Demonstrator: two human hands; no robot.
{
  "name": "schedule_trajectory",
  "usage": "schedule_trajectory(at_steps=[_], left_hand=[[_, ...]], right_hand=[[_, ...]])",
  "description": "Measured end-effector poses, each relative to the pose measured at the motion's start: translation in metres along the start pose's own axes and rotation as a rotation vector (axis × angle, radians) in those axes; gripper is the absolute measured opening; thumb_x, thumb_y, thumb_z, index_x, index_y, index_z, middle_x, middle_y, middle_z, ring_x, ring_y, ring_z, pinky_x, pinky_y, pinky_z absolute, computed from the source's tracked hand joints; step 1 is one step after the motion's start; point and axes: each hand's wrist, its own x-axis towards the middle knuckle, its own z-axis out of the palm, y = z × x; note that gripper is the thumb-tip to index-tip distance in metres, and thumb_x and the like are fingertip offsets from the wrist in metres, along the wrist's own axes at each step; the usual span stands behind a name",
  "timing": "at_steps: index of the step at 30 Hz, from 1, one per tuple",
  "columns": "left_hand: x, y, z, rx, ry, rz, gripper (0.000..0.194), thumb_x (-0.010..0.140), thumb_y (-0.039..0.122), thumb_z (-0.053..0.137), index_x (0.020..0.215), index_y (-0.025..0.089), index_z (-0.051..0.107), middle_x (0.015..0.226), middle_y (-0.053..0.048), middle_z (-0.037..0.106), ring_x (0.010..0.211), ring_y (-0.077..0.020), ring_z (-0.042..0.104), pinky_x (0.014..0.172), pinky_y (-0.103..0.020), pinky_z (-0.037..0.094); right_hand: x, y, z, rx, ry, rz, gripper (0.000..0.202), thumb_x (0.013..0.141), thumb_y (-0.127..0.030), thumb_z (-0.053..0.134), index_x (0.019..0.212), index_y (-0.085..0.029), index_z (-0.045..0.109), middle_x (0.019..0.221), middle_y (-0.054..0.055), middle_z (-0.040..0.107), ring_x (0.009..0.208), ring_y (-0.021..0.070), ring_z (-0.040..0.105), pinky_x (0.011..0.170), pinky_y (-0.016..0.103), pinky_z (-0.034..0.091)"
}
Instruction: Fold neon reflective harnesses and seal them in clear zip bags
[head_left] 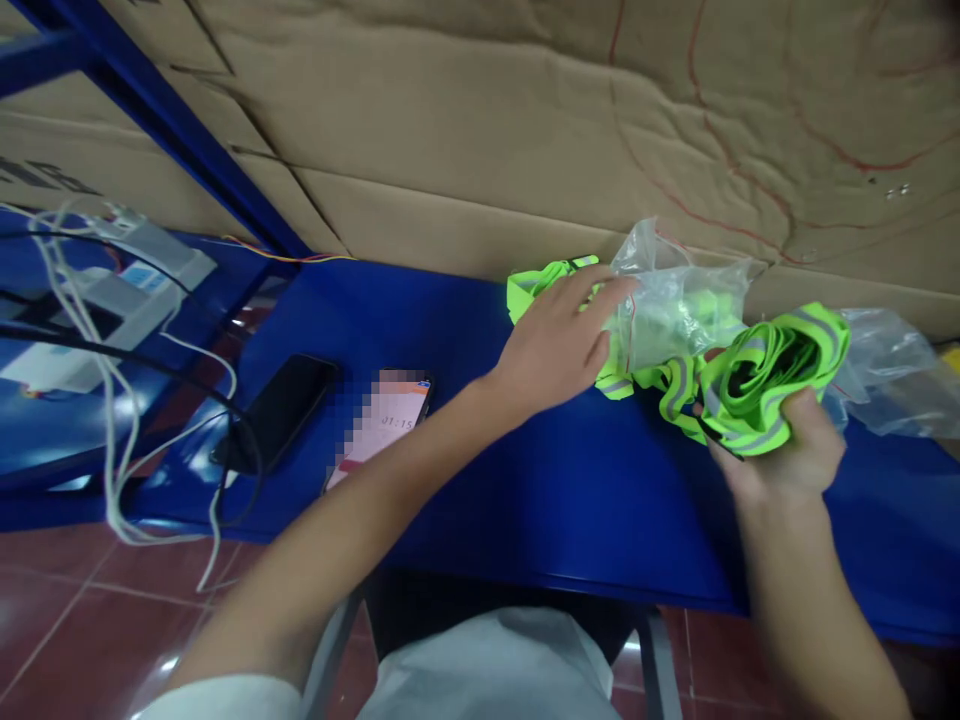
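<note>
My right hand (806, 440) is wrapped round a loosely rolled bundle of neon-yellow reflective strap (761, 385) with grey stripes, held just above the shelf. From this roll a length of the same strap trails left. My left hand (559, 335) reaches over more yellow strap (536, 290), its fingers stretched and apart at the edge of a clear plastic bag (667, 310). Yellow material shows through that bag. Whether the left fingertips press on the bag or only hover is hard to see.
On the blue shelf (480, 520) lie a dark phone (277, 410) and a lit phone (390, 410). White cables (116, 400) and a power strip (161, 270) are at left. Another clear bag (896, 375) lies right. Cardboard (465, 130) stands behind.
</note>
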Motion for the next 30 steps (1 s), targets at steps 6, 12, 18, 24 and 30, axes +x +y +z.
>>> schedule_trajectory(at_steps=[6, 12, 18, 24, 30], left_hand=[[0.054, -0.006, 0.010, 0.443, -0.236, 0.245, 0.034, 0.100, 0.005, 0.034, 0.109, 0.003, 0.066, 0.123, -0.015, 0.068, 0.126, -0.0281, 0.060, 0.117, -0.068, 0.027], [-0.018, 0.015, -0.025, 0.590, -0.013, 0.310, 0.023, 0.104, 0.020, 0.047, 0.095, 0.017, 0.068, 0.089, -0.006, 0.071, 0.085, -0.0230, 0.067, 0.087, -0.042, 0.048], [-0.083, 0.020, -0.033, 0.429, 0.098, 0.158, 0.008, 0.099, 0.018, 0.060, 0.092, 0.018, 0.065, 0.077, -0.001, 0.068, 0.069, -0.0171, 0.063, 0.069, -0.034, 0.045], [-0.097, 0.012, -0.024, 0.318, 0.081, 0.111, 0.015, 0.095, 0.015, 0.065, 0.110, 0.018, 0.067, 0.095, -0.005, 0.072, 0.084, -0.0190, 0.068, 0.075, -0.032, 0.052], [-0.102, 0.021, -0.017, -0.042, 0.135, -0.026, 0.033, 0.091, 0.024, 0.071, 0.123, 0.023, 0.063, 0.115, -0.009, 0.062, 0.101, -0.0210, 0.063, 0.083, -0.035, 0.056]], right_hand=[[-0.003, 0.017, -0.002, -0.149, -0.044, 0.179, 0.073, 0.053, -0.038, 0.099, 0.120, -0.027, 0.071, 0.106, 0.005, 0.079, 0.095, 0.0300, 0.076, 0.094, 0.049, 0.062], [-0.033, 0.035, 0.015, -0.374, -0.224, 0.432, 0.070, 0.057, -0.032, 0.100, 0.120, -0.028, 0.071, 0.110, 0.002, 0.076, 0.098, 0.0242, 0.073, 0.081, 0.035, 0.062], [-0.036, 0.045, 0.027, -0.377, -0.249, 0.514, 0.079, 0.064, -0.036, 0.098, 0.134, -0.027, 0.063, 0.123, 0.004, 0.074, 0.116, 0.0272, 0.070, 0.089, 0.035, 0.059], [-0.025, 0.047, 0.020, -0.390, -0.236, 0.506, 0.071, 0.062, -0.033, 0.099, 0.126, -0.026, 0.069, 0.111, 0.002, 0.077, 0.103, 0.0243, 0.073, 0.085, 0.034, 0.058], [-0.024, 0.047, 0.017, -0.338, -0.151, 0.457, 0.064, 0.061, -0.031, 0.099, 0.118, -0.025, 0.072, 0.108, 0.002, 0.078, 0.099, 0.0251, 0.074, 0.088, 0.037, 0.061]])
